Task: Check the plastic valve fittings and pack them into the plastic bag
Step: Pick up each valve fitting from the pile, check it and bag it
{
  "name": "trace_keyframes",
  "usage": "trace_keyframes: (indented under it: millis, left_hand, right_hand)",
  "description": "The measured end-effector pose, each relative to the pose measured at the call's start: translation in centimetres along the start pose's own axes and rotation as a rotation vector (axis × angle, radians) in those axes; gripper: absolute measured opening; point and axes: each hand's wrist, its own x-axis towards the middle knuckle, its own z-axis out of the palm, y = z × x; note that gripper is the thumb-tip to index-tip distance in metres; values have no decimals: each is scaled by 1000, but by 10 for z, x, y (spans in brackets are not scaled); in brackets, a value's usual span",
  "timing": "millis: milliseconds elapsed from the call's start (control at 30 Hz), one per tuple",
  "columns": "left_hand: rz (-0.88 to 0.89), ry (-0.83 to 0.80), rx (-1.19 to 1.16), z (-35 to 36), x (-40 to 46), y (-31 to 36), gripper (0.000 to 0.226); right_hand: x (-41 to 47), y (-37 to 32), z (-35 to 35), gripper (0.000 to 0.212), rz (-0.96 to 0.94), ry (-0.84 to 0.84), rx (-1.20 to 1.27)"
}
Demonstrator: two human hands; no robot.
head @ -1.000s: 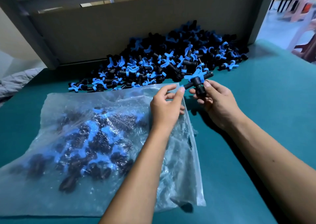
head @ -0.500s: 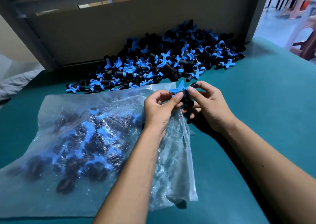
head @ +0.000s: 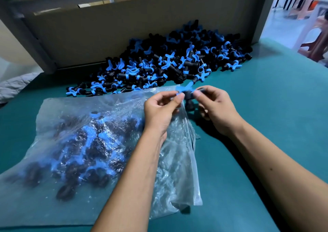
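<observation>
I hold one valve fitting (head: 187,97) just above the bag's (head: 99,143) open edge. My left hand (head: 160,110) pinches its blue handle; my right hand (head: 215,107) pinches its black body, both grips curled tight. The loose pile (head: 168,63) lies beyond on the green surface (head: 257,118).

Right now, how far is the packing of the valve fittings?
Done: the plastic bag already holds many fittings. In hand: the left hand and right hand both pinch one valve fitting at the bag's mouth, so checking seems under way. Left: a large pile of loose fittings waits on the green table.
</observation>
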Motion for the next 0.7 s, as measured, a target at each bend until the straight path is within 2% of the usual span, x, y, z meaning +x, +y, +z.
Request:
trace_keyframes:
  millis: [67,133,267,333,433,500,600,667,700]
  left_hand:
    - [-7,-19,35,1,-1,-2,14]
    - [-3,-27,60,-1,0,-2,14]
    - [9,12,43,-3,3,1,12]
    - [12,40,44,-2,3,1,12]
    - [59,159,8,4,1,-2,13]
    - [110,241,-10,11,-1,-3,15]
    - [159,259,-11,20,-3,-4,17]
    - [185,225,30,24,-7,-2,19]
    - [207,191,73,26,-9,-2,21]
  right_hand:
    - [-2,0,1,18,-15,-68,-87]
    - [-1,-1,0,17,7,-67,-58]
    - [2,-1,-2,18,90,117,215]
    - [3,-1,-3,18,84,156,252]
    - [2,3,1,14,33,158,125]
    - [-1,4,3,23,-31,102,-64]
    - [-3,4,4,29,-203,47,-374]
    - [-4,3,5,18,-187,87,-360]
    - [-5,1,6,11,-122,102,-238]
